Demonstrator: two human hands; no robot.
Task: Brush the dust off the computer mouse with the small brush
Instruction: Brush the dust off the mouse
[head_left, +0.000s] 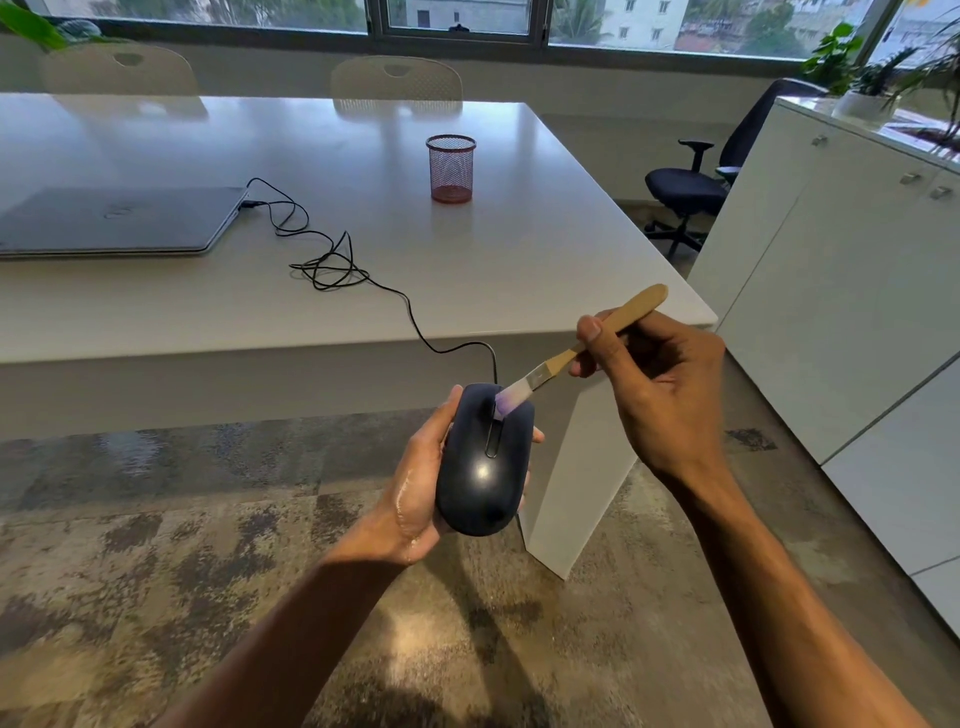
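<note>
1. Cradling the black computer mouse (483, 467) from below, the left hand (415, 488) holds it in the air over the floor, just in front of the near edge of the white bench (467, 249); thumb on the mouse's left side, fingertips showing past its right side.
2. The right hand (660, 389) grips the wooden handle of the small brush (582, 348) between thumb and fingers, the handle's far end sticking up and to the right past the hand.
3. The brush slopes down to the left, and its pale bristles touch the top of the mouse at the far end, right by the scroll-wheel slot.
4. A black cable (332, 260) runs from the far tip of the mouse up onto the bench, loops in a loose tangle near the middle, and reaches the right edge of a closed grey laptop (114, 218) lying on the left.
5. A red mesh pen cup (451, 167) stands upright on the bench, farther back and right of the cable, well apart from the laptop.
6. Two pale chairs (396, 83) sit at the far side of the bench, below a window.
7. On the right stand white cabinets (841, 270), with a dark office chair (691, 192) beyond them and green plants (878, 73) on top.
</note>
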